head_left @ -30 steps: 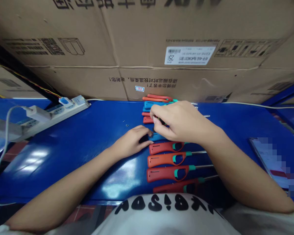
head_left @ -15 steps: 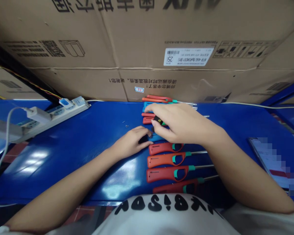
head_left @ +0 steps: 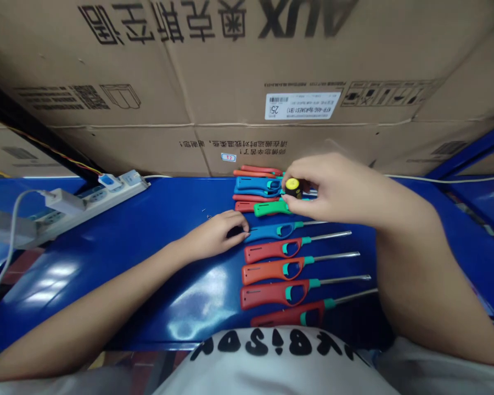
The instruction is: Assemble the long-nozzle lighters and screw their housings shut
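My left hand point(head_left: 214, 237) has its thumb and fingers closed on the handle end of a blue gas lighter point(head_left: 268, 231) lying on the blue table. Just above the lighters, my right hand point(head_left: 341, 189) grips a screwdriver point(head_left: 293, 188) by its black handle with a yellow end; its tip is hidden. A green lighter point(head_left: 270, 208) lies beneath that hand. More blue lighters point(head_left: 252, 184) and several red and orange ones are stacked behind it. Nearer to me, a red lighter point(head_left: 267, 250) and an orange lighter point(head_left: 267, 271) lie in a row with others, metal tubes pointing right.
Tiny metal pieces, perhaps screws point(head_left: 208, 216), lie left of the lighters. A white power strip point(head_left: 102, 198) with plugs and cables runs along the left. Behind the table stands a large cardboard box point(head_left: 230, 71). A cable point(head_left: 448, 179) crosses the back right.
My right hand has moved right with the screwdriver, uncovering the green lighter and the blue ones behind. My left hand stays at the blue lighter's end. The view has shifted slightly.
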Tool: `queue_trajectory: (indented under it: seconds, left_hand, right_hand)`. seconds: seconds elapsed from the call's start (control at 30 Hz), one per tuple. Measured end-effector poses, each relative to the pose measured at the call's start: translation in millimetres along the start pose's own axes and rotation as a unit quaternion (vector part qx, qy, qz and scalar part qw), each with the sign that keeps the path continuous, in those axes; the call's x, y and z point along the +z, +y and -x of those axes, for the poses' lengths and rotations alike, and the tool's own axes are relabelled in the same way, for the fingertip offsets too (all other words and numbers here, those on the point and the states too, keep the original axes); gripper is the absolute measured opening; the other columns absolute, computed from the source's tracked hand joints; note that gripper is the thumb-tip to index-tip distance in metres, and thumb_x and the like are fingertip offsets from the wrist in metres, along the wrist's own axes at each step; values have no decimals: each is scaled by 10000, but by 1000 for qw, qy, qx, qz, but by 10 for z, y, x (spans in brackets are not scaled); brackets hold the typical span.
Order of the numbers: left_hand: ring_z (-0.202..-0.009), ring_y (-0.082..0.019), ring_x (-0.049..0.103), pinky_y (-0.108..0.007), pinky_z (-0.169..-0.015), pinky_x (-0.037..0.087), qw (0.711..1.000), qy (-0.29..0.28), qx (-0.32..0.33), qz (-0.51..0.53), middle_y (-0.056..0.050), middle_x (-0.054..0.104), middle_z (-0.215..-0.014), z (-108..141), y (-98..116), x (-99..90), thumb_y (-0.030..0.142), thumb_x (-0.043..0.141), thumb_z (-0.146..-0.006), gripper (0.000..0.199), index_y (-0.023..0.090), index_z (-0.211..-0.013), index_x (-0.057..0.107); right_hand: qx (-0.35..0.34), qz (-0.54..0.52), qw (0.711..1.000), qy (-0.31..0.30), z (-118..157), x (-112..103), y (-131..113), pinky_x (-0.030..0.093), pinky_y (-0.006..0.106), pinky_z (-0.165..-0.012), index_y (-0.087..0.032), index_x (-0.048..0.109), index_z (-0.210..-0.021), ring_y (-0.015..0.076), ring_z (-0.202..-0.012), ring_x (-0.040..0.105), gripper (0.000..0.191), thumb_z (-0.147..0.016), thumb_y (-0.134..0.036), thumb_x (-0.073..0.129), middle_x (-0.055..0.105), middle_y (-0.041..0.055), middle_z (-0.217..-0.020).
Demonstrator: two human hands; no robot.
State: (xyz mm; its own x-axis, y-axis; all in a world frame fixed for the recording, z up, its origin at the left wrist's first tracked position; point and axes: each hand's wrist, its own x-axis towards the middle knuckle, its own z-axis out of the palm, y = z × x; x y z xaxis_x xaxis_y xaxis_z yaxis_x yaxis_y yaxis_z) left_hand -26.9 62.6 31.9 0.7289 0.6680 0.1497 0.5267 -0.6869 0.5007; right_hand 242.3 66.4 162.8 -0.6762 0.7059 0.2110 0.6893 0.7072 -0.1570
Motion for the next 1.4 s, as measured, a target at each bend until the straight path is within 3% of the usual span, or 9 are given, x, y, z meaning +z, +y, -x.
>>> queue_trajectory:
  seconds: [0.2,0.3,0.47,0.6,0.67,0.93,1.13,1.27,1.4]
  left_hand:
    - [-890,-221,605,-348,-803,471,965,-76,101,-228,-87,654,-985,-123,-25,-87,246,496,-1011,126,181,-965,593]
    - [-908,-234,609,-347,-769,450,935,-73,158,-308,-105,668,-973,-175,-63,-62,247,459,-1034,183,180,-950,606]
    - [-814,-210,600,-327,-685,409,931,-52,188,-310,-81,682,-875,-230,-123,5,255,446,-1061,265,177,-879,622]
    - [-797,-202,605,-317,-695,413,945,-33,170,-278,-66,677,-833,-240,-139,22,316,479,-1058,302,184,-837,636]
    - [-796,-209,610,-321,-697,418,951,-29,147,-271,-67,674,-807,-237,-130,22,349,467,-1061,345,186,-808,637]
    - [-827,-232,624,-338,-677,431,948,-56,152,-276,-101,687,-909,-220,-86,-2,277,456,-1014,211,196,-907,619]
    - [-771,-216,626,-325,-696,451,940,-62,140,-306,-90,691,-821,-259,-102,47,350,395,-1073,372,179,-839,628]
    - [-811,-215,645,-319,-746,469,953,-29,98,-285,-90,702,-861,-259,-33,-17,397,362,-1084,429,175,-859,651]
    - [-899,-238,655,-330,-788,475,970,9,7,-242,-89,702,-966,-196,-39,-222,399,342,-1077,395,190,-966,658]
  right_hand:
    - [-33,-71,995,66,194,57,-14,377,302,-721,-198,508,-874,167,-787,493,140,-979,-289,512,540,36,-902]
    - [-7,-93,995,-25,390,248,-64,421,314,-755,-191,488,-944,176,-844,519,117,-1007,-284,454,528,68,-1018]
    - [39,-69,980,-182,789,576,-153,414,309,-643,-186,576,-1095,159,-733,557,180,-991,-277,461,542,88,-1140]
    - [54,-100,963,-243,1045,674,-192,477,321,-666,-297,450,-1461,246,-902,662,805,-746,-434,793,488,113,-1370]
    - [64,-99,958,-261,1119,699,-203,495,330,-673,-345,383,-1532,265,-921,682,960,-686,-401,832,441,127,-1458]
    - [49,-73,966,-243,1148,758,-220,520,358,-635,-333,428,-1509,226,-787,705,850,-734,-386,772,328,140,-1609]
    - [38,-20,962,-270,1026,784,-227,528,388,-681,-290,393,-1557,297,-881,728,974,-687,-467,793,169,175,-1704]
    - [38,-23,956,-291,941,791,-227,524,399,-716,-252,405,-1556,294,-882,721,1021,-655,-503,813,143,226,-1701]
    - [21,-15,954,-298,883,778,-218,504,374,-662,-237,456,-1502,273,-812,712,978,-636,-514,818,262,232,-1663]
